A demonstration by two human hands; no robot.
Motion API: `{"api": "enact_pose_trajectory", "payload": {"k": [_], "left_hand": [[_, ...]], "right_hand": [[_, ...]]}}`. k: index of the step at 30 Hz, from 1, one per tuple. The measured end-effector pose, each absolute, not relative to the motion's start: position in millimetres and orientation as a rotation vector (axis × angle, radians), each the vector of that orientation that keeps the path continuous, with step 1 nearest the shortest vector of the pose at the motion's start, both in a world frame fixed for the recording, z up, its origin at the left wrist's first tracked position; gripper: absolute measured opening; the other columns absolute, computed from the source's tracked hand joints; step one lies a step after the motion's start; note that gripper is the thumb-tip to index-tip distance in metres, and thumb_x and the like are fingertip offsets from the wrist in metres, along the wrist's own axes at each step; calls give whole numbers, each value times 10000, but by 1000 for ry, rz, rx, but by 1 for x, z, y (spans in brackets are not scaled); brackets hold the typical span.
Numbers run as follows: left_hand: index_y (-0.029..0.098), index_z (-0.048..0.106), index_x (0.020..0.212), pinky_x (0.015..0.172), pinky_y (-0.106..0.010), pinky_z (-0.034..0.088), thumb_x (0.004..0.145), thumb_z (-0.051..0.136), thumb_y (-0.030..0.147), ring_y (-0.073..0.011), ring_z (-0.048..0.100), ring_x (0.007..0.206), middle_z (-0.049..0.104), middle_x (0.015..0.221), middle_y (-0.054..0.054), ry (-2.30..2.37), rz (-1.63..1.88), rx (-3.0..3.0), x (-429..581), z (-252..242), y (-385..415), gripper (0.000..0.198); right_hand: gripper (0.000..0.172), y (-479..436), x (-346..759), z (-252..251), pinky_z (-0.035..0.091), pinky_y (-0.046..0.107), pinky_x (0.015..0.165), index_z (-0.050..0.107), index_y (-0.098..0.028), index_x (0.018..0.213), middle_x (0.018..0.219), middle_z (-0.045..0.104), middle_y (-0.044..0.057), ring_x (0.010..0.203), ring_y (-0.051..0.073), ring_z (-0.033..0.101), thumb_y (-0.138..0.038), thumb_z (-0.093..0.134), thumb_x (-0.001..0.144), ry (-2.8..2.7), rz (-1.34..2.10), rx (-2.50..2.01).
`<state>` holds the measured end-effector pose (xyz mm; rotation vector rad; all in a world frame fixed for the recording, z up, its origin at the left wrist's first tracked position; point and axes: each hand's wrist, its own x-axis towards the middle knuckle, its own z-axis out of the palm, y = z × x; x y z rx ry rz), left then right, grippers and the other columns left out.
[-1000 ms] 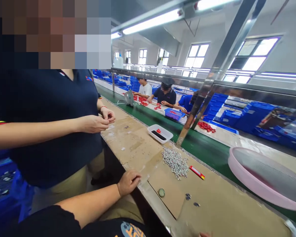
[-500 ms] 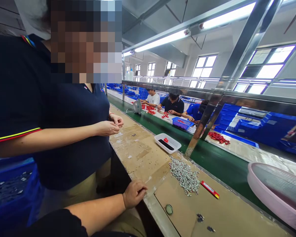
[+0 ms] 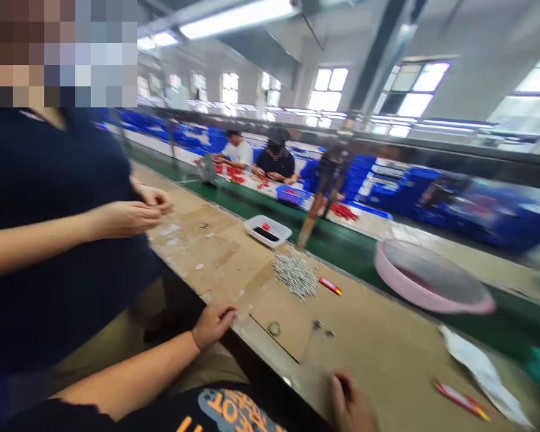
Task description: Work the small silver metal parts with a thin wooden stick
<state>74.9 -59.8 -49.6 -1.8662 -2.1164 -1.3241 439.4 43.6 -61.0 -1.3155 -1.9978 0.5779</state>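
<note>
Metal parts point(image 3: 294, 275) heap at our twelve o'clock, by a white tray point(image 3: 256, 227) of red pieces point(image 3: 265, 227); our left hand point(image 3: 213, 326) lies loosely curled and empty, our right hand point(image 3: 351, 403) too blurred to tell.

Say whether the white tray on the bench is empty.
Not empty: the white tray holds a dark strip and a small red piece.
</note>
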Motion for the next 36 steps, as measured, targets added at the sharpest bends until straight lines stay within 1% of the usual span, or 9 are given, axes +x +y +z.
{"api": "enact_pose_trajectory", "payload": {"k": [2, 4, 7, 11, 14, 18, 21, 29, 36], "left_hand": [[171, 625, 992, 764, -365, 504, 880, 419, 321, -222, 634, 839, 682, 911, -95, -2175, -1341, -1908, 70, -44, -55, 278], [175, 609, 1079, 874, -391, 473, 858, 475, 364, -243, 605, 967, 660, 1031, -102, -2170, -1318, -2044, 67, -39, -44, 320], [220, 537, 1247, 1054, -439, 331, 825, 523, 428, -271, 455, 1223, 543, 1295, -96, -2059, -967, -2343, 71, -33, -23, 470], [239, 434, 1360, 1090, -498, 241, 799, 515, 534, -313, 279, 1353, 337, 1480, -102, -2010, -526, -2456, 82, -32, 0, 639], [216, 397, 1388, 1104, -509, 183, 796, 480, 587, -318, 202, 1385, 264, 1510, -116, -1972, -357, -2530, 86, -33, 14, 703], [237, 354, 1410, 1099, -544, 149, 809, 443, 595, -319, 219, 1380, 277, 1505, -93, -1921, -272, -2646, 85, -34, 23, 705], [223, 380, 1396, 1097, -547, 151, 815, 436, 591, -319, 247, 1370, 294, 1496, -105, -1891, -297, -2670, 86, -35, 25, 690], [189, 422, 1371, 1106, -469, 217, 809, 477, 557, -295, 266, 1367, 312, 1487, -128, -1807, -327, -2724, 112, -33, 17, 674], [187, 469, 1335, 1107, -476, 195, 793, 513, 545, -313, 280, 1356, 325, 1480, -140, -1776, -376, -2746, 153, -31, 12, 651]], "right_hand": [[280, 32, 442, -57, 527, 372, 743, 649, -219, 879, 874, 683, 81, 815, 226, 642, -418, 452, 861, -2059, 541, -1288], [246, 28, 437, -53, 508, 348, 756, 623, -195, 889, 863, 665, 76, 816, 203, 623, -362, 443, 881, -2093, 450, -1278], [162, 26, 425, -44, 483, 340, 785, 596, -179, 909, 876, 644, 72, 846, 198, 594, -283, 478, 870, -2159, 368, -1244], [202, 31, 412, -30, 436, 360, 904, 571, -173, 1022, 1009, 629, 78, 983, 209, 547, -214, 555, 825, -2255, 329, -1189], [288, 50, 405, -20, 385, 376, 983, 553, -177, 1106, 1137, 597, 84, 1091, 215, 502, -181, 564, 818, -2360, 251, -1232], [351, 88, 392, -14, 350, 394, 1013, 552, -231, 1160, 1216, 552, 63, 1155, 223, 451, -177, 578, 814, -2483, 192, -1266], [344, 109, 383, -15, 359, 384, 995, 566, -264, 1155, 1199, 553, 45, 1159, 216, 435, -210, 598, 817, -2565, 203, -1224], [165, 133, 411, -13, 382, 326, 954, 639, -255, 1008, 1110, 592, 30, 1084, 172, 476, -240, 565, 861, -2698, 255, -1097], [270, 139, 468, -5, 369, 324, 967, 602, -194, 1103, 1120, 589, 63, 1071, 180, 487, -161, 580, 836, -2577, 227, -1288]]}}
